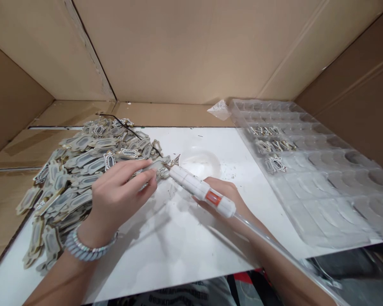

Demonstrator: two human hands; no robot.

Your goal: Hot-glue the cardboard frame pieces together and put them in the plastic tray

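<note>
My left hand [121,193] pinches a small flat ornate piece [161,166] at the edge of a big heap of similar beige pieces [79,174] on the white board [178,238]. In my right hand [230,197] is a white pen-like tool [201,190] with a red label and a clear hose trailing back toward me. Its tip touches the piece my left hand holds. A beaded bracelet [89,250] circles my left wrist.
A clear plastic compartment tray [315,174] lies on the right, with a few finished ornate pieces [272,146] in its far cells. A shallow clear dish [201,161] sits just beyond the tool tip. Cardboard walls surround the board on three sides.
</note>
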